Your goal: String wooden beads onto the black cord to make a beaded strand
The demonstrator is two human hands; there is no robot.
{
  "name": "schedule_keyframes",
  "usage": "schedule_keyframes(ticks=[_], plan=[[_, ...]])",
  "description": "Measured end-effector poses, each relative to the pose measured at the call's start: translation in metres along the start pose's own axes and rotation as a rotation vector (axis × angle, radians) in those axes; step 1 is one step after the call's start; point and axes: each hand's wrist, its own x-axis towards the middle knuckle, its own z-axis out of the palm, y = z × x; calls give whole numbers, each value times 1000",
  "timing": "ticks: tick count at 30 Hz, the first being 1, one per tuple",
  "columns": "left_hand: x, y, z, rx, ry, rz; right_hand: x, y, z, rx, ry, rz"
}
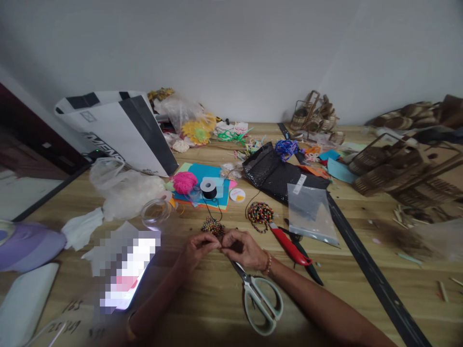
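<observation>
My left hand [198,250] and my right hand [243,248] meet at the middle of the wooden table [202,308], fingers pinched together on a strand of small multicoloured beads [213,226] strung on thin black cord. The cord runs up to a black spool [209,188] lying on coloured paper sheets [202,176]. A second heap of the same beads [260,213] lies just right of the first. White-handled scissors [261,298] lie partly under my right wrist.
Red-handled pliers [290,247] and a clear zip bag [311,213] lie to the right, a black mesh pouch [275,173] behind them. Left are a phone [126,270], a clear cup [155,213], plastic bags [125,190] and a white shopping bag [119,130]. Woven baskets [394,168] crowd the right.
</observation>
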Motion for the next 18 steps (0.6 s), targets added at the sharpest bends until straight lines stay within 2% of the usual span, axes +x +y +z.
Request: schedule_keyframes(ticks=[9,13,18], plan=[[0,-9,-2,131,49,104,2,7,-3,-105,30,-62],[1,-6,-10,340,41,166,2,9,-3,-124,26,-20],[2,-9,-20,634,-63,309,3,11,-2,-105,23,7]])
